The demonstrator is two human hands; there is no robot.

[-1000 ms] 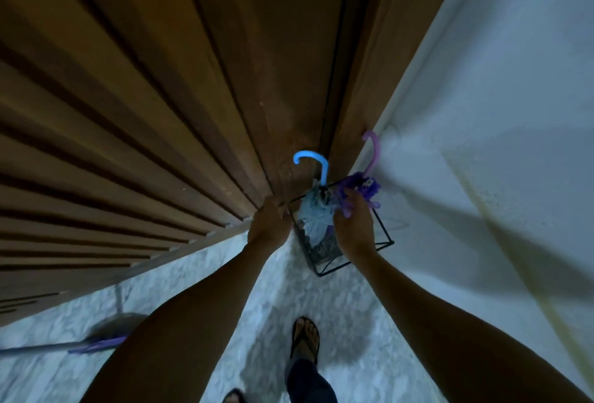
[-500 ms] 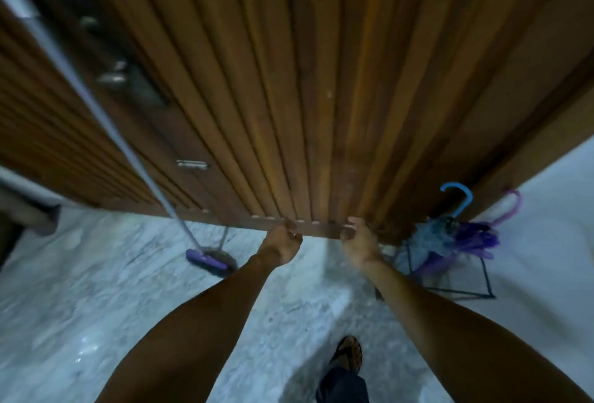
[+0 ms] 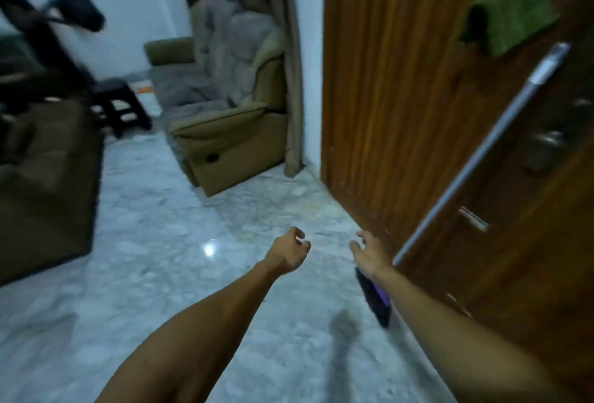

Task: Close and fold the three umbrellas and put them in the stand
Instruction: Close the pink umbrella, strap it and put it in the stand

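Observation:
Neither the umbrellas nor the stand show in this head view; it now faces the room. My left hand (image 3: pixel 289 250) reaches forward over the marble floor with loosely curled fingers and holds nothing. My right hand (image 3: pixel 369 251) reaches out beside it, a short way from the wooden door, fingers spread and relaxed, also holding nothing. Both forearms fill the lower middle of the picture.
A wooden door (image 3: pixel 385 97) stands at right with a green cloth (image 3: pixel 511 10) hanging on it. A broom with a metal handle (image 3: pixel 475 161) and purple head (image 3: pixel 374 296) leans there. An olive recliner (image 3: pixel 231 132), a dark stool (image 3: pixel 119 103) and a brown sofa (image 3: pixel 45 184) lie ahead and left.
The view has swung left, away from the corner with the stand and its blue and purple umbrellas. Both hands left the stand and now reach out with nothing in them.

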